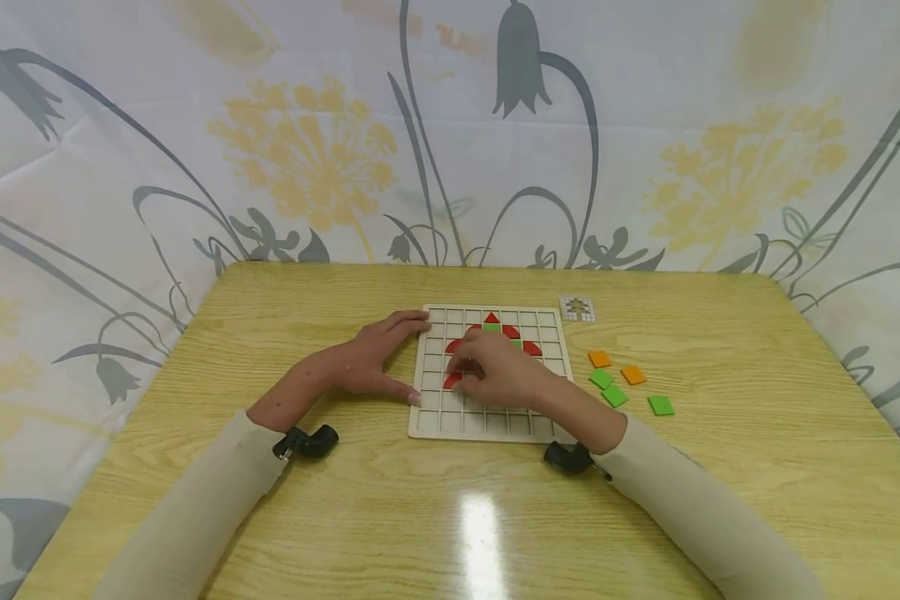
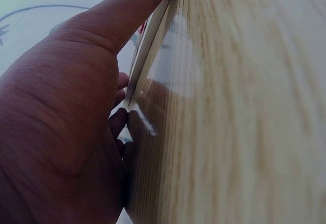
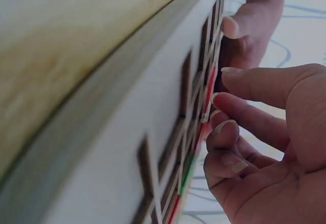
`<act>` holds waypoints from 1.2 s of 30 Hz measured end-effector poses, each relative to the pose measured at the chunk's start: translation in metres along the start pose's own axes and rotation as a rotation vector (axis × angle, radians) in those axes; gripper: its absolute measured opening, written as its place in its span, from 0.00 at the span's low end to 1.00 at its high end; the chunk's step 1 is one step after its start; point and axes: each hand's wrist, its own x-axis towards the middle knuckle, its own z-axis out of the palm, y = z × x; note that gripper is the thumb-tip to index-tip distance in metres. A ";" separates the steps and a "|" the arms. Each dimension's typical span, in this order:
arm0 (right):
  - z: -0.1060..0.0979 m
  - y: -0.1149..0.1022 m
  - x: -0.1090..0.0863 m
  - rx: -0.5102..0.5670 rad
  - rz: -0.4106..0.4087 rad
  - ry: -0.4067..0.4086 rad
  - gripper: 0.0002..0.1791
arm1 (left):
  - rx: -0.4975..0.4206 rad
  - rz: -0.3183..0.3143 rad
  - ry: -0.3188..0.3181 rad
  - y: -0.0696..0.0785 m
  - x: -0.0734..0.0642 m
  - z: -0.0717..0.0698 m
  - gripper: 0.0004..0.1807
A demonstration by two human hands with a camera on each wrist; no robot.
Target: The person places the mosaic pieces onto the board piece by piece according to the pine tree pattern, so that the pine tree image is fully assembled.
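A pale wooden grid board (image 1: pixel 429 423) lies on the table, with red and green tiles set in its cells. My left hand (image 1: pixel 363 358) rests at the board's left edge, fingers spread and thumb touching the rim near the front. Over the board, my right hand (image 1: pixel 506 371) has its thumb and index fingertips at opposite sides of a red curved-edge tile (image 1: pixel 453 381), pinching it at cell level. The right wrist view shows this red tile (image 3: pixel 210 89) by the fingertips. A red triangle tile (image 1: pixel 492 317) tops the pattern; my right hand hides part of it.
Right of the board lie loose orange tiles (image 1: pixel 599 358) and green tiles (image 1: pixel 661 406). A small pattern card (image 1: pixel 577 309) is beyond the board's far right corner. A flower-print cloth (image 1: pixel 450 167) hangs behind the wooden table (image 1: pixel 390 517).
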 end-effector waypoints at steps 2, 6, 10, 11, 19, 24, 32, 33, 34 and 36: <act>-0.003 -0.001 -0.004 0.000 -0.008 0.013 0.05 | 0.001 0.003 0.002 0.000 0.000 0.000 0.61; -0.010 -0.002 -0.015 0.019 -0.004 0.040 0.04 | -0.001 0.003 0.006 -0.001 -0.001 0.000 0.61; -0.015 0.002 -0.027 0.032 0.023 0.062 0.06 | 0.002 -0.006 0.006 0.000 -0.001 0.000 0.61; -0.017 0.003 -0.031 0.032 0.032 0.067 0.06 | 0.003 -0.009 0.005 0.000 -0.001 0.000 0.61; -0.027 0.015 -0.058 0.028 0.059 0.120 0.05 | -0.001 -0.013 0.001 -0.001 0.000 0.000 0.61; -0.031 0.024 -0.073 0.023 0.091 0.146 0.05 | 0.000 -0.020 0.003 -0.001 0.000 0.001 0.61; -0.040 0.029 -0.101 -0.030 0.142 0.188 0.06 | 0.002 -0.026 -0.001 0.000 0.000 0.001 0.62; -0.041 0.029 -0.104 -0.029 0.149 0.196 0.06 | 0.002 -0.023 0.000 0.001 0.000 0.001 0.62; -0.043 0.029 -0.107 -0.029 0.156 0.202 0.07 | 0.003 -0.020 0.002 0.001 0.000 0.001 0.62; -0.045 0.031 -0.112 -0.033 0.167 0.211 0.07 | 0.006 -0.014 0.003 0.001 -0.001 0.001 0.62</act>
